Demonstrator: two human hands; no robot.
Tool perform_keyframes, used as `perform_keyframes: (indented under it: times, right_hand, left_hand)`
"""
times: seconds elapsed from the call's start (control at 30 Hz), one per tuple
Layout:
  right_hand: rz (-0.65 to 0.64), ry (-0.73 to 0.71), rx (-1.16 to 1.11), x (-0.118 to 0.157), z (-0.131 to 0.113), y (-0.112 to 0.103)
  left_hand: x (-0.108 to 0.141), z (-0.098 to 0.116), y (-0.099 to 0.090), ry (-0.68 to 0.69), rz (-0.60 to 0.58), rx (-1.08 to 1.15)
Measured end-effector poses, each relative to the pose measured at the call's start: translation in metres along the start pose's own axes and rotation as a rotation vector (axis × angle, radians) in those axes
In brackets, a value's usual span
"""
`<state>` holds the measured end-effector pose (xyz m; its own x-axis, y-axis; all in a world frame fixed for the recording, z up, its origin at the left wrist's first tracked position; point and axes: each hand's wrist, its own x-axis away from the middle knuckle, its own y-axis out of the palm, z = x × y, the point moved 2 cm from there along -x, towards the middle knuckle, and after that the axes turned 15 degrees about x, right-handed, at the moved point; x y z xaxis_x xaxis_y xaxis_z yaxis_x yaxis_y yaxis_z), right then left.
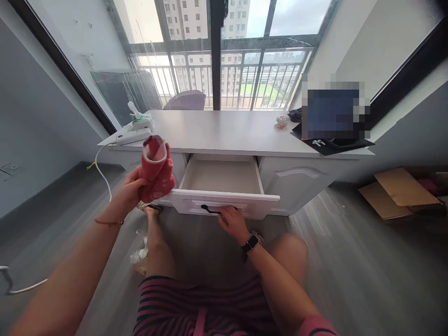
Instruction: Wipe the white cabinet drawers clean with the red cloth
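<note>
My left hand (131, 189) is closed around a red cloth (157, 175), bunched and partly rolled, with a pale rim around its open top end. It is held up to the left of the pulled-out drawer (224, 175), just over its front corner. The drawer's pale bottom shows. My right hand (234, 225), with a watch on the wrist, has its fingers curled over the black handle (210, 210) on the drawer's white front. The fingers hide the handle's right part.
On the white cabinet top (217, 130), a power strip (133, 136) and tissue pack (142, 122) lie left. A black mat (325, 147) with a blurred-out screen lies right. A cardboard box (402, 193) sits on the floor at right. A white cable (101, 172) hangs left.
</note>
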<state>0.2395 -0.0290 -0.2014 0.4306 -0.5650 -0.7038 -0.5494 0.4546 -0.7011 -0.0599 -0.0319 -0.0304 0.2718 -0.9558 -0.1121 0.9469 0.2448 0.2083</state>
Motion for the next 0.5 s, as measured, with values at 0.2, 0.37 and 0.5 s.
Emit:
perform_keyframes:
  times: [0.2, 0.37, 0.5]
  right_hand:
    - [0.243, 0.059, 0.119, 0.013, 0.019, -0.03]
    - [0.52, 0.476, 0.328, 0.037, 0.074, -0.07]
    - [0.403, 0.724, -0.033, 0.042, 0.098, -0.08]
  left_hand:
    - [0.108, -0.065, -0.017, 0.056, 0.505, 0.31]
    - [0.152, -0.133, 0.02, -0.184, 0.615, 0.309]
    - [0.138, -0.137, 0.042, -0.035, 0.65, 0.131]
